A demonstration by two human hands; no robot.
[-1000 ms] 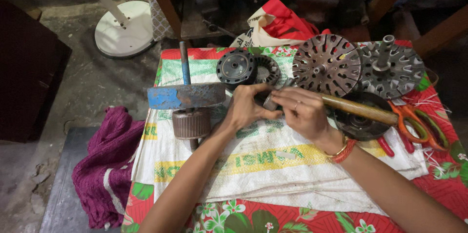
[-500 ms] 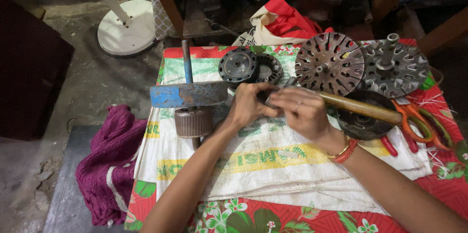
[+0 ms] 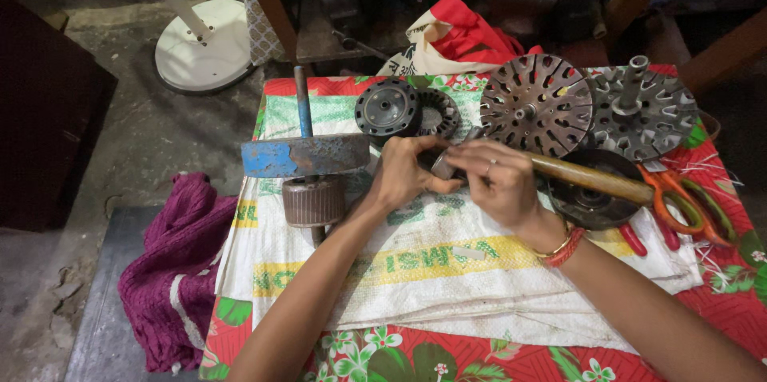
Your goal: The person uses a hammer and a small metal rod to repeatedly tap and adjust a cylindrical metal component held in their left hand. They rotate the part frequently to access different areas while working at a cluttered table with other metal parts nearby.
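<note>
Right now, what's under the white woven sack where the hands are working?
Under the white woven sack lies a red floral cloth, showing around its edges. What that cloth covers is hidden. Both hands work above it.

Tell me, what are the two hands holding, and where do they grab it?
Both the left hand and the right hand pinch a small grey metal piece between their fingertips, at its ends. What it is cannot be told.

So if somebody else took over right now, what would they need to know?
Left hand and right hand meet over the white sack, both closed on a small grey metal part.
A wooden handle runs out from under the right hand.
Blue bar with ribbed rotor lies left; slotted discs and orange scissors lie right.
What is done or left cannot be told from this view.
</note>
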